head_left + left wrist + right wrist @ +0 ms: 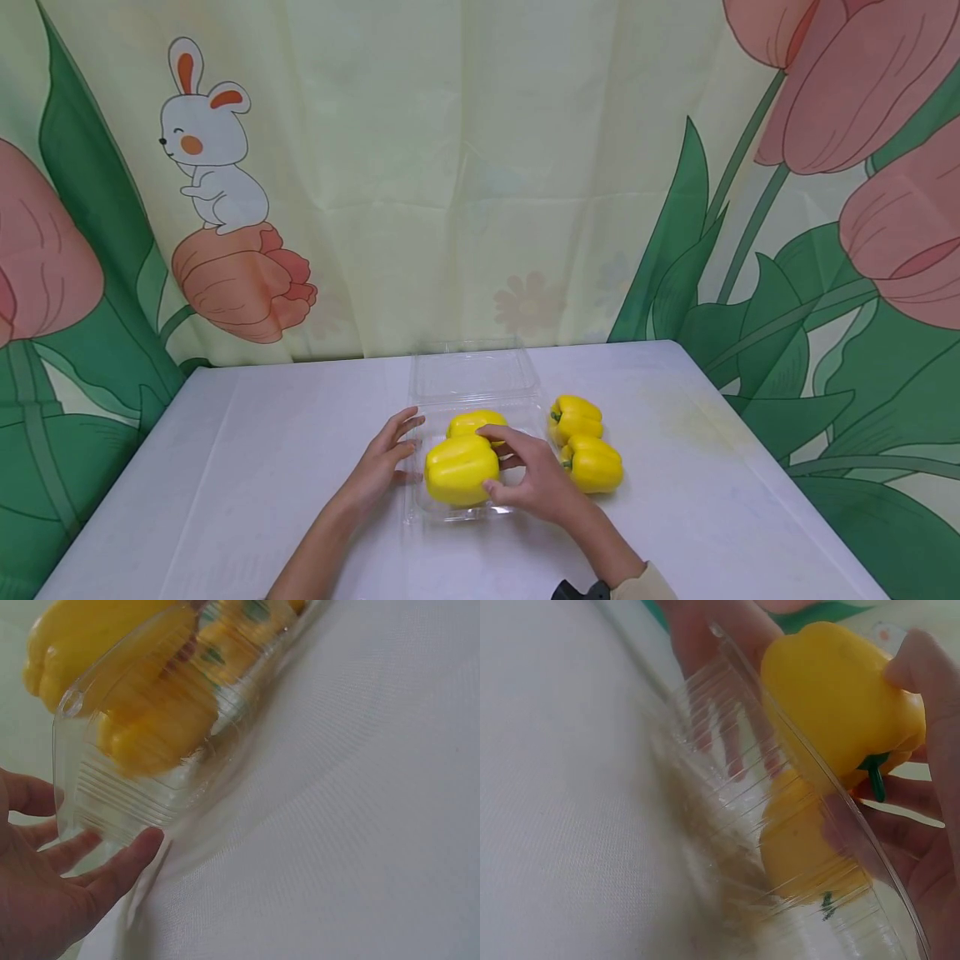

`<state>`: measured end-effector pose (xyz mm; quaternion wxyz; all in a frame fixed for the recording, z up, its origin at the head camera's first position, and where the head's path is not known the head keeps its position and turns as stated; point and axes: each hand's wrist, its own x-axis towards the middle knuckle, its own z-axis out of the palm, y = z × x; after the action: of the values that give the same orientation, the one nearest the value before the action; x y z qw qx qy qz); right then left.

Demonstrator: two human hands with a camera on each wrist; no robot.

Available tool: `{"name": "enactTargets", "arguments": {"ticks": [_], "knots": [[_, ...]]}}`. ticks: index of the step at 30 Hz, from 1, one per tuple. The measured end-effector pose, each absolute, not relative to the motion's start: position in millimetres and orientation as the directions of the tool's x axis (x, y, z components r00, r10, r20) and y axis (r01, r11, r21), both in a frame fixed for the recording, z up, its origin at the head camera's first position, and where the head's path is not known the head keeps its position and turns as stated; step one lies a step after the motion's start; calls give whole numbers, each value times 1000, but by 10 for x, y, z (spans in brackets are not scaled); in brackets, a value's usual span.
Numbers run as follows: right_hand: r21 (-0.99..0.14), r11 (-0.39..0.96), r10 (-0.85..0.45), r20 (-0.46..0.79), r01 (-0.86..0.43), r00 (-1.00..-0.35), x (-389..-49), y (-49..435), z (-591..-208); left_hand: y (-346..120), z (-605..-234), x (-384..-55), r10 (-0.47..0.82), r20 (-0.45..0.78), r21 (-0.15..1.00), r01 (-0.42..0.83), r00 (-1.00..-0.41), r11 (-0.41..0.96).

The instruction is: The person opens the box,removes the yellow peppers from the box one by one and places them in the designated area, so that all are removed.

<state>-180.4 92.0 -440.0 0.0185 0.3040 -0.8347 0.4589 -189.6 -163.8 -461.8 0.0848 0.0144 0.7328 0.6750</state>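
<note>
My right hand grips a yellow bell pepper by its stem end, over the near part of a clear plastic clamshell box. The green stem of the held pepper shows in the right wrist view. A second yellow pepper sits inside the box, farther back. At the box's left wall, my left hand has its fingers spread; in the left wrist view its fingertips touch the clear wall. Part of the right fingers is hidden behind the held pepper.
Two more yellow peppers, a far one and a near one, stand right of the box on the white table. The box's clear lid lies folded back toward the patterned curtain.
</note>
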Motion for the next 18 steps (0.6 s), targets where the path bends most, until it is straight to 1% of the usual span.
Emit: {"name": "enactTargets", "arguments": {"ticks": [9,18], "knots": [[-742,392,-483,337,-543,-808,-1787,936,-4366,-1632,-4614,-1893,135,-103,992,-91,-985,89],[-738,402,-442,362,-542,-821,-1779,981,-4331,-1647,-4616,-1893,151,-97,994,-88,-984,67]]}}
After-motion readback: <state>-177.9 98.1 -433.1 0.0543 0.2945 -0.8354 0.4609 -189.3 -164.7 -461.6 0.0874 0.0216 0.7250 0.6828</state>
